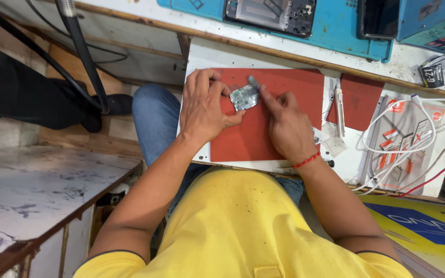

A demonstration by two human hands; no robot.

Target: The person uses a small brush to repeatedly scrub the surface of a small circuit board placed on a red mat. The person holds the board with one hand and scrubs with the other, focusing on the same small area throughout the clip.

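Observation:
A small green circuit board (244,97) lies on a red mat (289,85) on a white pull-out shelf. My left hand (204,105) pins the board's left edge with thumb and fingers. My right hand (284,121) reaches in from the right, and a thin grey tool tip (254,81) shows at its fingertips, touching the board's top right corner. Most of the tool is hidden by the fingers.
A second red mat (360,100) and a white pen-like tool (340,105) lie to the right, beside coiled white cables (403,141). A blue work mat (336,31) holds an opened phone frame (270,14) at the back. A marble ledge (37,190) is at left.

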